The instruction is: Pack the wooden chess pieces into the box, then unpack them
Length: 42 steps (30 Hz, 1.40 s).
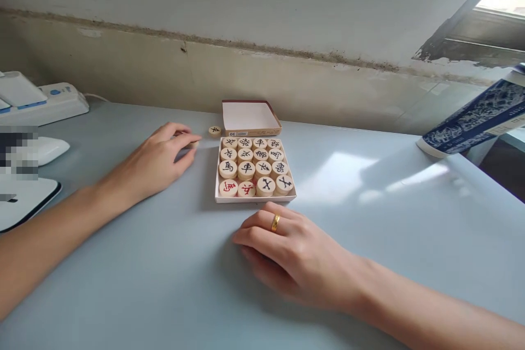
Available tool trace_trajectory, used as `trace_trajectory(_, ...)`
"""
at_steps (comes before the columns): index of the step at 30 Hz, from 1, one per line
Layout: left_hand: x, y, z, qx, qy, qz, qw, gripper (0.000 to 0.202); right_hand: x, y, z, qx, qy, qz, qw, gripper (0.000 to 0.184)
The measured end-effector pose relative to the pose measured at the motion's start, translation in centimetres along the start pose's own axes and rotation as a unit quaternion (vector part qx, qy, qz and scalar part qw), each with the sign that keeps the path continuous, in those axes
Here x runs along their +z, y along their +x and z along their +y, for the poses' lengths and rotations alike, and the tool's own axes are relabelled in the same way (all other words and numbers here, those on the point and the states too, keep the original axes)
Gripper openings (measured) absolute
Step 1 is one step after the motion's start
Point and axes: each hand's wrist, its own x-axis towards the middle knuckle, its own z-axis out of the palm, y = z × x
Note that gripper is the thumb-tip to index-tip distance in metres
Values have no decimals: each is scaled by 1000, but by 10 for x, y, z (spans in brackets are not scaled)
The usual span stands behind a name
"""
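Note:
My left hand (166, 152) hovers low over the desk, left of the box, with a Chinese chess piece (194, 144) seen edge-on between thumb and fingers. Just beyond its fingertips another piece (214, 130) lies face up by the lid. The open white box tray (254, 200) holds stacked round wooden pieces in rows. Most tops show black characters; two in the front row, such as the left one (228, 188), are red. My right hand (283, 251), wearing a gold ring, rests on the desk before the tray. Its fingers are curled together, with nothing visible in them.
Behind the tray, the box lid (251, 116) lies with its inside up, near the wall (164, 71). A power strip (61, 101), a white mouse (53, 151) and a white dark-edged object (24, 202) are at left. A blue patterned cylinder (471, 115) leans at the right edge.

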Motion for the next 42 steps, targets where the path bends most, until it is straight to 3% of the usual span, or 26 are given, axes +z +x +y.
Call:
trace_trajectory(5, -22, -4, 19, -21, -6, -16, 1000, 38, -2, -1, 2, 5, 16, 1, 1000, 18)
trace_trajectory(8, -36, -13, 37, -48, -75, 54, 995, 27, -5, -1, 3, 34, 59, -8, 998, 14)
trace_trajectory(11, -42, -32, 55, 56, -126, 138, 981, 20, -10, 0, 2, 88, 127, 0, 988, 13)
trace_trajectory(13, -38, -47, 64, 149, -179, 102, 967, 27, -12, 3, 1, 101, 191, 9, 976, 16)
trace_trajectory(14, -35, -53, 67, 187, -192, 57, 962, 29, -13, 4, 1, 99, 219, 12, 971, 13)
trace_trajectory(16, -26, -63, 72, 216, -215, 15, 952, 28, -13, 6, 0, 96, 240, 21, 966, 11)
trace_trajectory(19, -17, -67, 74, 258, -225, -23, 939, 34, -10, 7, 0, 104, 202, 40, 973, 27)
trace_trajectory(22, -15, -64, 75, 280, -214, 13, 936, 33, -6, 6, 2, 96, 184, 76, 975, 21)
trace_trajectory(24, -16, -62, 76, 267, -216, 48, 938, 28, -5, 4, 2, 92, 187, 102, 973, 7)
trace_trajectory(25, -16, -61, 76, 257, -222, 58, 939, 27, -5, 3, 2, 92, 185, 111, 972, 9)
trace_trajectory(28, -15, -61, 75, 238, -237, 46, 941, 21, -6, 2, 1, 94, 172, 120, 973, 24)
trace_trajectory(39, -14, -58, 69, 298, -235, 52, 924, 23, -10, 4, 2, 98, 247, 102, 959, 13)
trace_trajectory(42, -16, -58, 70, 312, -245, 55, 916, 27, -8, 3, 2, 80, 236, 104, 963, 22)
